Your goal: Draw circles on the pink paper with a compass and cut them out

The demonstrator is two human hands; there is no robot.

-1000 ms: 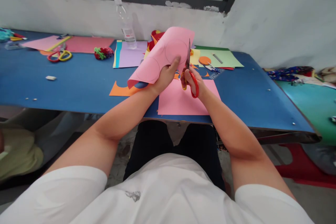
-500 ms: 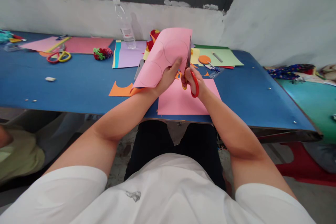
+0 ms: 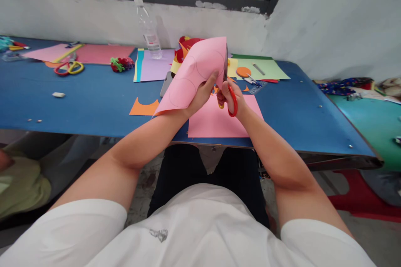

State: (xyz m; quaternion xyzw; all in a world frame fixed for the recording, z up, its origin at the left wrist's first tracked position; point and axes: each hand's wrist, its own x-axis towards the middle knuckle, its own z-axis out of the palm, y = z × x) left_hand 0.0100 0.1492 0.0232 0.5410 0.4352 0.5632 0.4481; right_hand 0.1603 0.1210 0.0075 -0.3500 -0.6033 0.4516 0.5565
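Observation:
My left hand (image 3: pixel 200 94) grips a pink paper sheet (image 3: pixel 191 75) with pencilled circles, held up above the blue table (image 3: pixel 94 100). My right hand (image 3: pixel 230 96) is closed around red-handled scissors (image 3: pixel 228 85), whose blades point up along the sheet's right edge. Below both hands a second pink sheet (image 3: pixel 219 123) lies flat at the table's front edge.
An orange offcut (image 3: pixel 144 107) lies left of my hands. Behind are a clear bottle (image 3: pixel 148 27), purple paper (image 3: pixel 152 69), green paper (image 3: pixel 263 69) with an orange disc (image 3: pixel 243 71), and red-yellow scissors (image 3: pixel 67 68) far left. A green-topped table (image 3: pixel 376 121) stands to the right.
The pink sheet has turned and dropped a little in my left hand, and the scissors' blades have moved further along its right edge.

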